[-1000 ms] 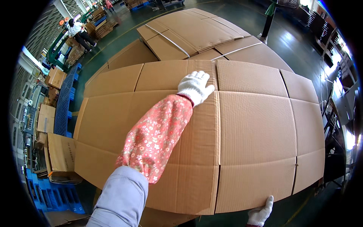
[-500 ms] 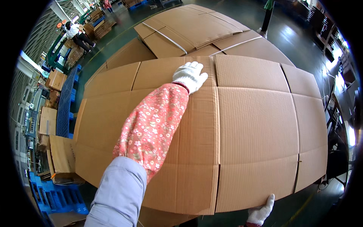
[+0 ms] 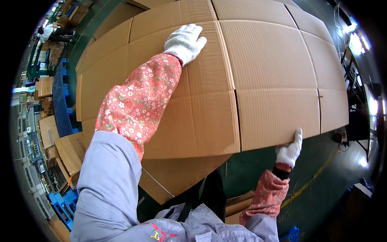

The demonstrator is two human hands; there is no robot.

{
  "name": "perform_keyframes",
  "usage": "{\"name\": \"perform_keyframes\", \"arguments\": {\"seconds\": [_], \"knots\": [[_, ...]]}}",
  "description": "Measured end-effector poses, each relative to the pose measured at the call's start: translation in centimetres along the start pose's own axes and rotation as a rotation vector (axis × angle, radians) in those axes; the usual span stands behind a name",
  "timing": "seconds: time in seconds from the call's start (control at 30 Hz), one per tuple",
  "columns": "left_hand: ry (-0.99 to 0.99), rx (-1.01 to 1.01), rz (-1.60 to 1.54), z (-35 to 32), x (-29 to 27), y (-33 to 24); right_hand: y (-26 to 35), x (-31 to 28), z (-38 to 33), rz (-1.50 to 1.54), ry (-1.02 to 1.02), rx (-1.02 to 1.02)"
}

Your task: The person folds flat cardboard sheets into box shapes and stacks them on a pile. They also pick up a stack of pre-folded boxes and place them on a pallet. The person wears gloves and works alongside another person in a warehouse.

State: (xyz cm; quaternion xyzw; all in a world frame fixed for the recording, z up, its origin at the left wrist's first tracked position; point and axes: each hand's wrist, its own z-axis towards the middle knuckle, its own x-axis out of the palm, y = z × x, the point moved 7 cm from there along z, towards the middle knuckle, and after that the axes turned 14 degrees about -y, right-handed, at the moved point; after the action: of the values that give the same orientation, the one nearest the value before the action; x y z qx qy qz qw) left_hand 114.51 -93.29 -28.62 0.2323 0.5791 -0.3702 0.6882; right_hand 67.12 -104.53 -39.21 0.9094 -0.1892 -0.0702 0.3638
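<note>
A large flattened cardboard carton (image 3: 274, 60), creased and slotted, spreads out in front of me. My left hand (image 3: 185, 42), in a white knit glove, lies on its upper face left of the middle seam, fingers stretched and thumb apart. At the near edge, toward the right, my right hand (image 3: 289, 151), gloved alike, grips the carton. Its thumb rests on top, while the other fingers are hidden beneath the board. Both forearms wear red floral sleeve covers. Another cardboard sheet (image 3: 177, 177) with a white strap shows under the near edge.
More cardboard (image 3: 117, 20) lies beyond the carton. At the left are a blue pallet (image 3: 62, 101), an open cardboard box (image 3: 69, 151) and another blue pallet (image 3: 62, 205). A person (image 3: 52, 33) stands far left. Dark equipment (image 3: 358, 125) stands at the right, beside green floor (image 3: 310, 169).
My view has tipped downward, so the carton sits higher in the picture and more of my body shows. My left hand has slid nearer me across the board. The right hand keeps its edge grip.
</note>
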Motion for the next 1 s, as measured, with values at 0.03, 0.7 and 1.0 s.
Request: {"name": "perform_keyframes", "arguments": {"seconds": [0.03,0.7,1.0], "knots": [[0.006,0.023,0.0,-1.1,-0.1,-0.6,0.1,-0.1,-0.4,0.021,-0.006,-0.011],[-0.116,0.133,-0.43,-16.1,-6.9,-7.1,6.4,13.9,-15.4,-0.539,0.521,-1.409],[-0.325,-0.059,-0.137,11.0,-7.0,3.3,1.5,28.8,-20.6,-1.09,1.171,-1.67]]}}
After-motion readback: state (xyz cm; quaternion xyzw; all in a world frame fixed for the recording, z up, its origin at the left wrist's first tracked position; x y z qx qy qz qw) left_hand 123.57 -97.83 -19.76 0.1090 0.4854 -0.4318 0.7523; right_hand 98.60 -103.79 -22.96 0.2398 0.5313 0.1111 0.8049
